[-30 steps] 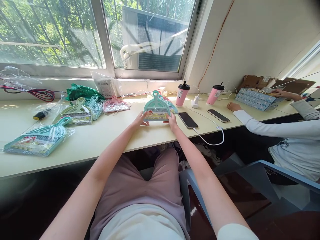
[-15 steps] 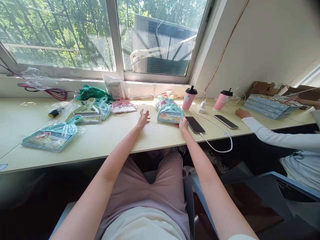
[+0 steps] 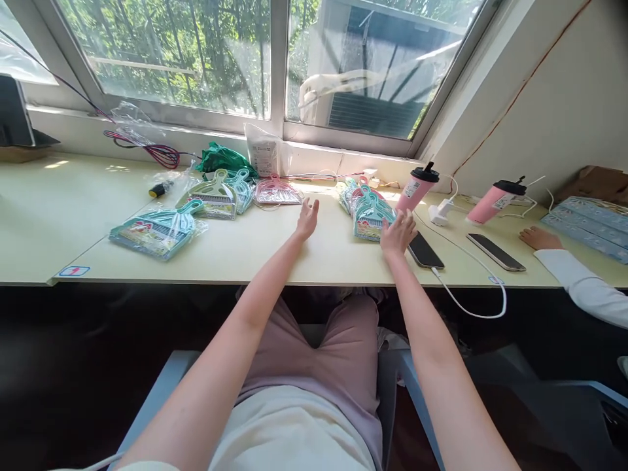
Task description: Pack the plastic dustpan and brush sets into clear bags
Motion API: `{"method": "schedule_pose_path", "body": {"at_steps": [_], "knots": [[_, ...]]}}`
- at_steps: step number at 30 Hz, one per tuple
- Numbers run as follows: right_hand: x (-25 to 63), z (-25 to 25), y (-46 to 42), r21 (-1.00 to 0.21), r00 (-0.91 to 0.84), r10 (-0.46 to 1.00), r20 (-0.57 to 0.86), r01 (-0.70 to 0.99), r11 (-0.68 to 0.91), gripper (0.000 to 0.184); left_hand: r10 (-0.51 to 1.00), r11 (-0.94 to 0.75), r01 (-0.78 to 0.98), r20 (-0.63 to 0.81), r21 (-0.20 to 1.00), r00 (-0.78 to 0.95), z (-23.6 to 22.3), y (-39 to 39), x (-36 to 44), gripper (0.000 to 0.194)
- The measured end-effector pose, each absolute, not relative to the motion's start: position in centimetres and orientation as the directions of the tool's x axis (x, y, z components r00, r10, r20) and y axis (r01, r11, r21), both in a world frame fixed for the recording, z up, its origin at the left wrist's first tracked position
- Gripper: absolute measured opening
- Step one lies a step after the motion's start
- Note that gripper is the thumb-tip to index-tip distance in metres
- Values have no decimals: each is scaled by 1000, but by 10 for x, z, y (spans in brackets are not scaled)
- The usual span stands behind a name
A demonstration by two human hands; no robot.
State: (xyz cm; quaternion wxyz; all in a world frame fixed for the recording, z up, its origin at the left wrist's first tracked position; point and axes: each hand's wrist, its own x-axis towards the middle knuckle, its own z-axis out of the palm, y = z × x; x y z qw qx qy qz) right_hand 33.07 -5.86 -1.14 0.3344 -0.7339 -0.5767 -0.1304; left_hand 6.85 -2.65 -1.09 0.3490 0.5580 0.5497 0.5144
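Observation:
My right hand (image 3: 398,235) is at the right edge of a teal mini dustpan-and-brush set (image 3: 370,219), fingers spread; whether it touches the set I cannot tell. This set lies on a small pile of similar wrapped sets, one with a pink handle (image 3: 366,191). My left hand (image 3: 307,220) hovers with fingers apart and holds nothing. Just left of it lies a pink set (image 3: 277,191). Further left are a green set (image 3: 213,196) and a teal set (image 3: 154,230) in clear plastic.
Two pink cups (image 3: 417,190) with black lids, a charging phone (image 3: 426,250) and a second phone (image 3: 495,252) stand or lie to the right. A co-worker's hand (image 3: 541,238) rests near blue boxes (image 3: 589,222). A screwdriver (image 3: 161,188) and a green bag (image 3: 224,159) lie left.
My right hand has loosened from the teal set, which now lies on the pile. My left hand stays open. The view has turned left, so things appear further right.

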Motion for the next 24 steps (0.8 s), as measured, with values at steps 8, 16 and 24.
{"method": "schedule_pose_path", "body": {"at_steps": [8, 16, 24], "knots": [[280, -38, -51, -403, -181, 935, 306, 865, 299, 59, 912, -231, 754, 407, 615, -53, -12, -3, 13, 64], [290, -29, 1, -380, -230, 954, 194, 879, 289, 41, 941, -180, 885, 337, 429, 28, -16, 5, -32, 37], [289, -18, 27, -396, -295, 925, 238, 840, 370, 33, 870, -175, 823, 477, 540, -128, 0, -17, -42, 33]]}}
